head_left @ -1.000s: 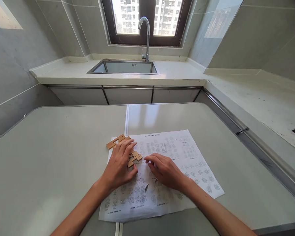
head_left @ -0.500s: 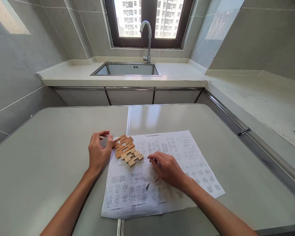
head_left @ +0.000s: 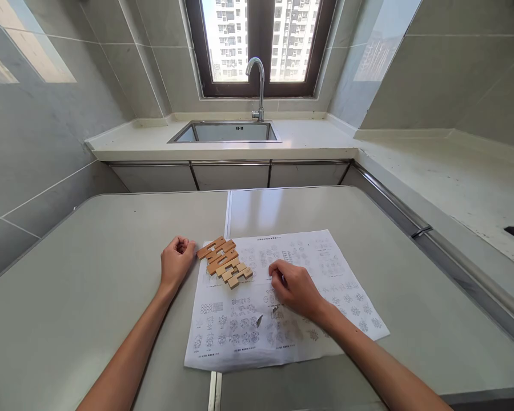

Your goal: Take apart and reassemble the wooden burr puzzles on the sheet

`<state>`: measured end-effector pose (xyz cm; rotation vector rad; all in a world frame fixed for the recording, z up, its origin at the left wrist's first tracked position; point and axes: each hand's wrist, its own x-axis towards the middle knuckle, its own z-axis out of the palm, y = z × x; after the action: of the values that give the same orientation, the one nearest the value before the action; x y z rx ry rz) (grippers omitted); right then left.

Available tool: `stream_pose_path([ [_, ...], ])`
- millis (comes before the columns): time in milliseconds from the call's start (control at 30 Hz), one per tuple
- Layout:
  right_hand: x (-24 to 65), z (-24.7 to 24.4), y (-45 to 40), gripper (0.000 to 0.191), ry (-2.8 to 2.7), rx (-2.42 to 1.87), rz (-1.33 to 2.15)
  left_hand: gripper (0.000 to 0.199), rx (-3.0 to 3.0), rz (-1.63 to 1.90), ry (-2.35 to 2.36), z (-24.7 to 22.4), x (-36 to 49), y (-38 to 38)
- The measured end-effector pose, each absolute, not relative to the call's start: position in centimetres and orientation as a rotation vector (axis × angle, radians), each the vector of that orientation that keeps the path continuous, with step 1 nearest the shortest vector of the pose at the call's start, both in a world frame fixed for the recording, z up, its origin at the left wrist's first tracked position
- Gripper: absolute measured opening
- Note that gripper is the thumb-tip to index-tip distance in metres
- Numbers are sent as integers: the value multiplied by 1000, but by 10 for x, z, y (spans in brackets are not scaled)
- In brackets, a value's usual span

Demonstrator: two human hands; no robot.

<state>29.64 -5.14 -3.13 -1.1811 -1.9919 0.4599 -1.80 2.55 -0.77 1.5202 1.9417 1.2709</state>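
Several notched wooden puzzle pieces (head_left: 223,261) lie side by side in a slanting row on the upper left of a printed paper sheet (head_left: 248,354). Some are darker brown, the ones toward the lower right paler. My left hand (head_left: 177,260) rests on the table just left of the row, its fingers curled closed with nothing visible in them. On the sheet, to the right of the pieces, my right hand (head_left: 295,288) lies with fingers curled inward; the space under them is hidden. Rows of small line diagrams cover the paper, which has a small torn spot near its middle.
The pale table (head_left: 89,285) has a seam (head_left: 228,214) running down its middle. Beyond it stands a white counter (head_left: 312,134) with a steel sink (head_left: 235,132) and a curved faucet (head_left: 261,85) below a window. Another counter (head_left: 462,171) runs along the right.
My left hand has drawn its fingers in and come away from the wooden pieces. The fingers of my right hand have curled in more, a little farther from the pieces. The camera has tilted up slightly.
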Motion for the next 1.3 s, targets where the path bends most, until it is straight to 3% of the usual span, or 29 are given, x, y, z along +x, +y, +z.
stream_pose_path([
  [467, 296, -33, -53, 30, -2086, -1055, 411, 36, 1565, 1197, 1852, -6, -20, 11],
  [667, 294, -33, -53, 26, -2058, -1007, 425, 37, 1557, 1195, 1847, -3, -19, 9],
  [967, 268, -36, -65, 77, -1924, -1015, 955, 37, 1592, 1207, 1805, -5, -20, 10],
  [1300, 222, -38, -73, 90, -1890, -990, 1049, 35, 1608, 1239, 1783, -12, -24, 11],
])
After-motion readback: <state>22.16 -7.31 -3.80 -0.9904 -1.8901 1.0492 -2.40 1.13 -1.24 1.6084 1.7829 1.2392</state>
